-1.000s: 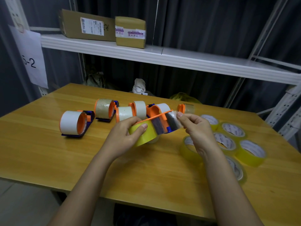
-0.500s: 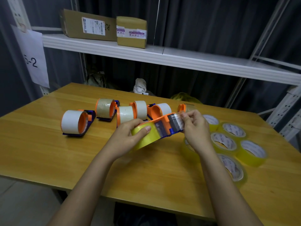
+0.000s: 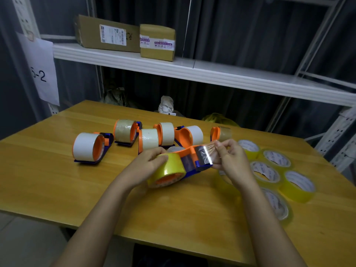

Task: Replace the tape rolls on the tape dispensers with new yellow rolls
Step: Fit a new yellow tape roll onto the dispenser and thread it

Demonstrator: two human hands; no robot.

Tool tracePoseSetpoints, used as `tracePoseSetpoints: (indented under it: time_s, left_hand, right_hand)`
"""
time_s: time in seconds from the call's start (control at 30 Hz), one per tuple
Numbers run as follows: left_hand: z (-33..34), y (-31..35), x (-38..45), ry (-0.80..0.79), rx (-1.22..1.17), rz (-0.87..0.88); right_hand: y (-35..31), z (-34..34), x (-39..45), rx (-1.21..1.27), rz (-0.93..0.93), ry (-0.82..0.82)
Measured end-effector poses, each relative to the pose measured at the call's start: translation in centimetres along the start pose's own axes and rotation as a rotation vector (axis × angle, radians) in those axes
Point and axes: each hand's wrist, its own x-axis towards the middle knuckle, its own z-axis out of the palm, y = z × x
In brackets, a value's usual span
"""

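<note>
The left hand [image 3: 147, 166] grips the yellow roll [image 3: 169, 169] on the dispenser [image 3: 194, 160] — the right hand [image 3: 229, 157] pinches the clear tape end [image 3: 210, 148] above the surface [image 3: 57, 180].

A single head-worn wide-angle view looks forward and down from close above the near edge of the desk [image 3: 57, 182], taking in both forearms below and a shelf [image 3: 192, 72] beyond, bowed by the lens.
</note>
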Motion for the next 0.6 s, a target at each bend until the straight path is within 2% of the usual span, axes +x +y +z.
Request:
tracePoseSetpoints:
  time_s: [0.17,0.43,0.6]
  left_hand:
    - [0.7,-0.1,0.4,0.089,-0.036,-0.059]
    - [-0.9,0.1,0.1,-0.07,-0.037,-0.018]
    - [-0.1,0.0,0.1,0.047,-0.035,-0.049]
  right_hand:
    - [-0.6,-0.3,-0.1,0.11,0.038,-0.073]
    - [-0.4,-1.4,-0.1,0.42,0.216,-0.15]
    - [-1.1,-1.2,-1.0,0.394,0.158,-0.155]
